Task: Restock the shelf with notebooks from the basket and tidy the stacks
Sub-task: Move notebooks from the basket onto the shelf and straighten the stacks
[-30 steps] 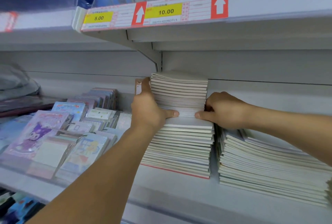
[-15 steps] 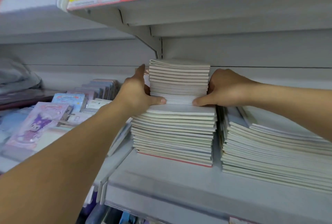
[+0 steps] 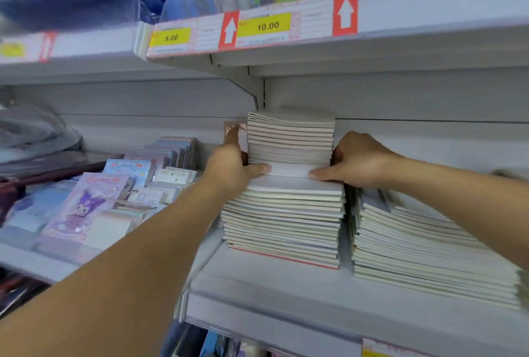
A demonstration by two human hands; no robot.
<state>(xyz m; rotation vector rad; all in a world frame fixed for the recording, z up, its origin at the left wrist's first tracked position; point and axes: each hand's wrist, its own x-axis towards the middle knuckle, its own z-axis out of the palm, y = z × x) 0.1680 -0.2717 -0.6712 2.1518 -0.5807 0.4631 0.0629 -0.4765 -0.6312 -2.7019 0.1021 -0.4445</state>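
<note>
While both hands clamp it from opposite sides, the upper batch of thin white-edged paper notebooks sits on top of the wider lower stack of cream-edged notebooks, in the middle of the grey metal shelf. The left hand grips the batch's left side, thumb laid along its bottom near edge and fingers reaching up the far-left corner. The right hand mirrors it on the right side, thumb pointing left under the near edge, fingers curled round the side and out of sight behind it.

The batch lies squarely between the two grips, its long axis running left to right, and neither hand is clearly nearer. It sits set back from the lower stack's near edge and looks narrower than it, so squaring them likely means drawing the batch nearward or nudging it sideways with even pressure. Just to the right stands a second, lower pile of pale notebooks, fanned out unevenly and probably still to be tidied. No basket is in view.
</note>
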